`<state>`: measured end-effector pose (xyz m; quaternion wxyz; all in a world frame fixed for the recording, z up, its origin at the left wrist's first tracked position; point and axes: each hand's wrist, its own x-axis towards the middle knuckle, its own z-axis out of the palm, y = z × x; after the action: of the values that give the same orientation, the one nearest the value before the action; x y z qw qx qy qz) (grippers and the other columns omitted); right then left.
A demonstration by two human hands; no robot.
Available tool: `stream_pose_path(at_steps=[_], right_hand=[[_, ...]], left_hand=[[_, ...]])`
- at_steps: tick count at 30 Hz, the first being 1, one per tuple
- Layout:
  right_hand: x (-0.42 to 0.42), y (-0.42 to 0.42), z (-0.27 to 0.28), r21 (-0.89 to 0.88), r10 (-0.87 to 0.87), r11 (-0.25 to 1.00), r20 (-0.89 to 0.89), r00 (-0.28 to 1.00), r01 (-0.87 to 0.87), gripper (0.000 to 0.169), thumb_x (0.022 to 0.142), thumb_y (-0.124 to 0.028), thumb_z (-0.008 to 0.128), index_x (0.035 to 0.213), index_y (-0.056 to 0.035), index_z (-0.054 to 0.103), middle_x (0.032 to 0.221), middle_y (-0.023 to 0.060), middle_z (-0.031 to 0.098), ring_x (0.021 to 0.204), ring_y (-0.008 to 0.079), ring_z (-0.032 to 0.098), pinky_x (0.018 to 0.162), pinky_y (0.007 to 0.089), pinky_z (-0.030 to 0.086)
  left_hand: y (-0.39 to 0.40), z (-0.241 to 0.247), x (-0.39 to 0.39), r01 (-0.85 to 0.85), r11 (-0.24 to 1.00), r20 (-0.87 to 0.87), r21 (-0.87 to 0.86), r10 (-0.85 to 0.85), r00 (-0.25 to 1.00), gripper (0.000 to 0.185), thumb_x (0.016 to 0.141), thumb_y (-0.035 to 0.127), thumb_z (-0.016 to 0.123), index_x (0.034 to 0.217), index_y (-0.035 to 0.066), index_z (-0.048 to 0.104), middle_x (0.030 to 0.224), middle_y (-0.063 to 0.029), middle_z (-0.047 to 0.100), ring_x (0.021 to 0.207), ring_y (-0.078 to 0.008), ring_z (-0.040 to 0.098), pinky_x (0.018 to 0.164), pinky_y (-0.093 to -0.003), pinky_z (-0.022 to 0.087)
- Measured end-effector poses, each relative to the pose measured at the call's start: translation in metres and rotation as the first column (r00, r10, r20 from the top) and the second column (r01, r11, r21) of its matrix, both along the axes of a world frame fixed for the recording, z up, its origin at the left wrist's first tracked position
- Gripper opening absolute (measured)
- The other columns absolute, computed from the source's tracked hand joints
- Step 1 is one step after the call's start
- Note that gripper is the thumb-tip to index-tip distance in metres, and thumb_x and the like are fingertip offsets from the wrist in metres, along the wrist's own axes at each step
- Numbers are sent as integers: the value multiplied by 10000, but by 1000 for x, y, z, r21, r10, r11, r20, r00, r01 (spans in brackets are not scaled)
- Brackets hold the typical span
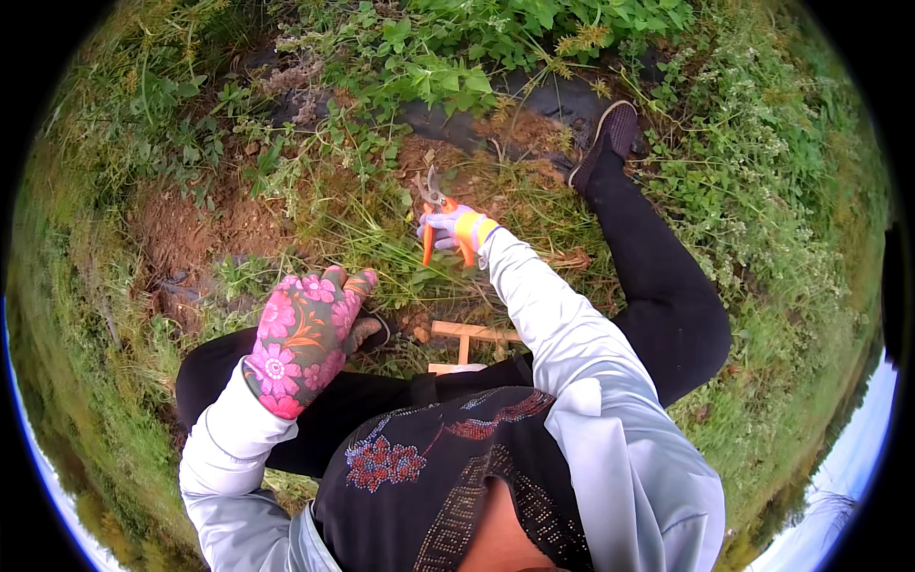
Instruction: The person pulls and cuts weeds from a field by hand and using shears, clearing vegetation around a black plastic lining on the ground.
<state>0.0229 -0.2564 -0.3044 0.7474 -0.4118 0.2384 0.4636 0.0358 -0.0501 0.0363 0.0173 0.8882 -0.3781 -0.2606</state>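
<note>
My right hand (452, 227), in a lilac glove with an orange and yellow cuff, grips pruning shears (431, 189) with orange handles. Their metal blades point away from me and stand parted, just above grass and bare soil. My left hand (307, 336) wears a grey glove printed with pink flowers and is raised over my bent left leg. Its fingers are bent, with the thumb apart from them; nothing shows in that gap, though the palm side is hidden. Long cut-looking grass blades (364, 247) lie between the two hands.
A small wooden frame (465, 334), perhaps part of a low stool, is between my legs. My right shoe (606, 139) rests by black plastic sheeting (447, 123). Leafy green plants (457, 79) grow ahead, with weeds (750, 164) to the right and reddish soil (193, 225) to the left.
</note>
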Motion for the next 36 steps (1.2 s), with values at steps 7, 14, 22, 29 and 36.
stream_pose_path(at_steps=[7, 14, 22, 29, 36], right_hand=[[62, -69, 40, -797, 608, 505, 56, 792, -331, 433, 761, -405, 610, 910, 2, 611, 869, 143, 639, 795, 258, 623, 751, 350, 464], [84, -46, 59, -811, 918, -82, -288, 273, -579, 441, 777, -349, 481, 1092, -61, 591, 1137, 166, 557, 1067, 293, 525, 888, 356, 406], [73, -30, -22, -663, 927, 98, -211, 311, -742, 523, 760, -448, 495, 1088, -52, 586, 1112, 152, 579, 974, 275, 567, 831, 349, 432], [37, 33, 26, -744, 989, -142, -75, -130, -653, 366, 818, -248, 456, 1151, -124, 545, 1081, 163, 575, 1005, 311, 542, 820, 376, 437], [23, 4, 69, -721, 939, -295, -96, -330, -628, 379, 751, -170, 499, 1118, -192, 593, 1036, 121, 608, 968, 298, 566, 784, 370, 451]], left_hand=[[-5, 9, -19, 38, 999, -30, -14, -38, 999, 464, 771, 289, 601, 1159, 61, 490, 978, -120, 528, 862, -264, 526, 758, -366, 393], [3, 9, -28, 82, 997, -84, -6, -82, 993, 487, 764, 337, 572, 1163, 69, 491, 869, -77, 494, 796, -222, 494, 699, -351, 378], [21, 8, -27, 23, 996, -103, 80, -15, 995, 521, 717, 360, 608, 1151, 91, 502, 907, -63, 485, 820, -233, 477, 699, -359, 385], [26, 4, -26, 35, 996, -116, 83, -26, 993, 522, 706, 360, 612, 1145, 98, 506, 919, -62, 486, 826, -236, 477, 703, -359, 386], [25, 3, -32, 33, 998, -131, 58, -26, 991, 516, 710, 354, 605, 1144, 92, 505, 901, -59, 485, 822, -226, 480, 693, -358, 384]])
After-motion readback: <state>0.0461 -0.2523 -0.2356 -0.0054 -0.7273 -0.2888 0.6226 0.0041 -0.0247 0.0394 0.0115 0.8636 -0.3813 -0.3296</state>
